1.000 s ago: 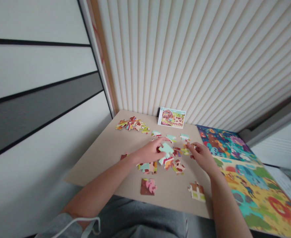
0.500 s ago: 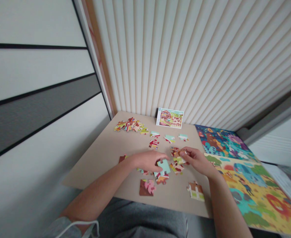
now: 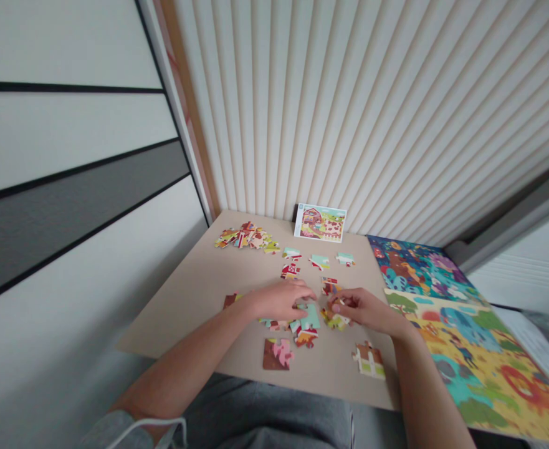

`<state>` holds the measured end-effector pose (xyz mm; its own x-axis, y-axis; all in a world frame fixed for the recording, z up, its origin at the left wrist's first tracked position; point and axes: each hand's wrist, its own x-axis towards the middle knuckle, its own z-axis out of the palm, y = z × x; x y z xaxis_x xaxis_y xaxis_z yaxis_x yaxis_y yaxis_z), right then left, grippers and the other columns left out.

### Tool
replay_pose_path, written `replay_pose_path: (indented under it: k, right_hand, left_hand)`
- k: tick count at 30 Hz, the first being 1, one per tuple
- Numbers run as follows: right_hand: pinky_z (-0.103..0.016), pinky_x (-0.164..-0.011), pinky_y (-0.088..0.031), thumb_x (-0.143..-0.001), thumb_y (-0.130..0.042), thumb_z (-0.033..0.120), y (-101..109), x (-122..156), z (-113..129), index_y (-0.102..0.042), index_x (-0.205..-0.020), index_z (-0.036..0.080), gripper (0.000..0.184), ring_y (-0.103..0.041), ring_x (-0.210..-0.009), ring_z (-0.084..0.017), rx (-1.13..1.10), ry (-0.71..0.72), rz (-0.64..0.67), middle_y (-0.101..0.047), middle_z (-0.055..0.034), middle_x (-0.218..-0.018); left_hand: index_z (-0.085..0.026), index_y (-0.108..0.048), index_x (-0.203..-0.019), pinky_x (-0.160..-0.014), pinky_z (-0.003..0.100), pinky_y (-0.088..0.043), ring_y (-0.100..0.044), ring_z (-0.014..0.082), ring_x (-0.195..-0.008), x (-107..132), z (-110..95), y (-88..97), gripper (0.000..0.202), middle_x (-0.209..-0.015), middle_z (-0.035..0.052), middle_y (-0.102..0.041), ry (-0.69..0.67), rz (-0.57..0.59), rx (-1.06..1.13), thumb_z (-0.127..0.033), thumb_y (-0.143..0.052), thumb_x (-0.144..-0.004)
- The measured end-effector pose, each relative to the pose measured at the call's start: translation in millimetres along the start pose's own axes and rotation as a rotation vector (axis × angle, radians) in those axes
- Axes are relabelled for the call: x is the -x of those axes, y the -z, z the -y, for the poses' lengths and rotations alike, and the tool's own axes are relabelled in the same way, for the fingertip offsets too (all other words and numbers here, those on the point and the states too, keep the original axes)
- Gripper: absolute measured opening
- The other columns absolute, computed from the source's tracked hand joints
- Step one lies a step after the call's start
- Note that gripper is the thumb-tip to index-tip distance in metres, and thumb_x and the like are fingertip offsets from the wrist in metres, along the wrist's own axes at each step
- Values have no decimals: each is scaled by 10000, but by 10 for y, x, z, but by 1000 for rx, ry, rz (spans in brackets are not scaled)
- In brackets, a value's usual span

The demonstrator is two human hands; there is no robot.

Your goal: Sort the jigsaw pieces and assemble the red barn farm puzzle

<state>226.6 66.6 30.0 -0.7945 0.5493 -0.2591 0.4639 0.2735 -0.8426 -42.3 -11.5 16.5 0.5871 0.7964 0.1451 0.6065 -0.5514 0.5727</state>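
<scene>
Grey trousers (image 3: 274,411) are showing below the near edge of the desk (image 3: 185,312), and a white cord (image 3: 152,422) is hanging by the left sleeve (image 3: 110,430). Closest on the desk, a pig piece (image 3: 278,354) is lying to the left and a fence piece (image 3: 370,360) to the right, well apart. A yellow panel (image 3: 484,368) is spreading its printed animals beside the right forearm (image 3: 426,380).

Beyond the pig piece, a red piece (image 3: 305,337) is lying partly under a blue piece (image 3: 310,317). The left hand (image 3: 287,300) is reaching over these, half open, its thumb touching the blue piece; the view is not letting me tell whether it is gripping it. A brown piece (image 3: 230,300) is peeking out behind the left forearm (image 3: 199,352).

The right hand (image 3: 356,308) is curling nearly closed, thumb and fingers pinching a brown-and-green piece (image 3: 334,320) just right of the blue piece. Past its fingertips, a striped piece (image 3: 329,285) is lying flat.

Farther back, a barn piece (image 3: 290,270) is lying past the left hand, and three sky pieces (image 3: 319,262) are forming a loose row. A heaped pile (image 3: 246,237) is sitting at the far left. A dark panel (image 3: 424,268) is lying beyond the yellow one. At the back, a farm card (image 3: 321,222) is standing before a ribbed screen (image 3: 321,106).
</scene>
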Motion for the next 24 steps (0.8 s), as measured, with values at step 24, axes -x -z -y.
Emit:
replay_pose_path:
  k: [24]
  right_hand:
    - [-257, -504, -294, -964, -456, 569, 6, -110, -104, -753, -992, 196, 477, -488, -529, -148, 377, 19, -420, -624, -4, -613]
  left_hand:
    - [-123, -695, -1065, -958, 472, -446, -548, 346, -1154, 235, 494, 362, 289, -1181, 194, -622, 919, -496, -747, -200, -438, -956]
